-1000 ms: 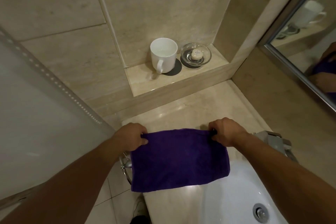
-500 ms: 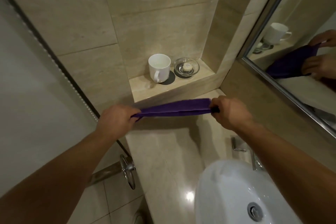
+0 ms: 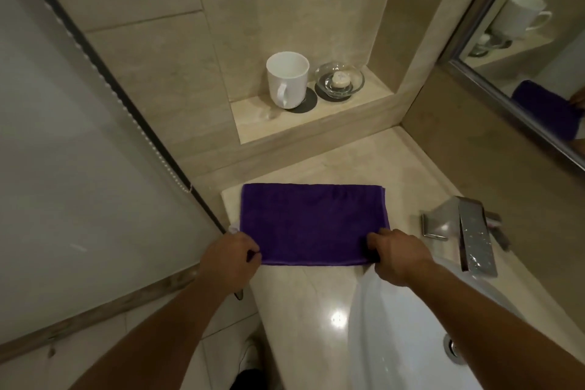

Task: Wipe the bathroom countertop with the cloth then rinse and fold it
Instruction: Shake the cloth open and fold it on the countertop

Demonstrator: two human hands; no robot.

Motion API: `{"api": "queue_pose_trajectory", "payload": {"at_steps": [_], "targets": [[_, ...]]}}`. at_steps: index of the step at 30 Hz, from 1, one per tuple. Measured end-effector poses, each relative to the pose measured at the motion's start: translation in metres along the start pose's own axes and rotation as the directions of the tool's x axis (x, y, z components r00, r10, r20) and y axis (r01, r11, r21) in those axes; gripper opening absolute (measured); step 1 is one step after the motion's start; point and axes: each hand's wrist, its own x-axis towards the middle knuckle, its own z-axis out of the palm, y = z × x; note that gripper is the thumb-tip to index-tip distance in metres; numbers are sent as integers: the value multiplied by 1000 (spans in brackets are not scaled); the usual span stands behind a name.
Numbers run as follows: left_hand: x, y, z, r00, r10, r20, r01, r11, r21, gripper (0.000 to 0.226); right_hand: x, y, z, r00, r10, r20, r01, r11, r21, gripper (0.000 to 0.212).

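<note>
- Cloth (image 3: 313, 225), purple and folded into a flat rectangle, is laid on the beige stone countertop (image 3: 316, 294), between the wall ledge and the sink (image 3: 411, 342); its left edge reaches the counter's left end.
- Left hand (image 3: 229, 255) is closed on the near left corner of the cloth, the fabric being pinched between thumb and fingers.
- Right hand (image 3: 395, 255) is closed on the near right corner in the same manner, with the knuckles turned upward; the wrist is held over the sink rim.
- Both forearms are extended from the lower edge of the view, well apart from each other.
- Faucet (image 3: 474, 237), of flat chrome, is seen just to the right of the cloth, with its spout projecting over the white sink.
- White mug (image 3: 288, 79) is stood upright on a dark coaster (image 3: 308, 101) on the recessed ledge (image 3: 253, 123); a glass dish (image 3: 340, 81) holding a small soap is placed just beside it.
- Mirror (image 3: 538, 73) at the right shows reflections of mug and cloth.
- Frosted glass panel (image 3: 79, 136) is seen at the left.
</note>
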Motion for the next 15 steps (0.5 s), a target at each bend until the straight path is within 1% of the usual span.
{"api": "queue_pose_trajectory", "payload": {"at_steps": [2,3,5,7,9,11,13,15], "targets": [[7,8,-7,981,-186,-45,181,978,-108,22,13,-9,-26,991,-30,133,39,997,-63,28],[11,11,-9,959,-275,-62,263,951,-161,24,22,-17,-37,986,-44,162,57,995,-77,30],[16,13,-12,894,-446,-44,418,865,-278,33,42,-38,-58,988,-76,135,86,994,-72,31],[17,10,-11,823,-568,32,542,766,-346,41,63,-66,-74,991,-121,51,124,991,-49,29],[15,6,-8,762,-638,110,623,677,-391,46,85,-97,-86,982,-190,-13,190,982,-26,31],[13,2,-3,727,-666,169,663,616,-425,45,106,-127,-97,964,-264,-30,264,964,-29,39],[12,-3,4,699,-680,221,683,543,-489,34,126,-154,-104,939,-341,-35,339,939,-57,50],[12,-8,11,688,-675,268,670,448,-592,26,141,-175,-110,909,-416,-30,412,907,-91,58]]}}
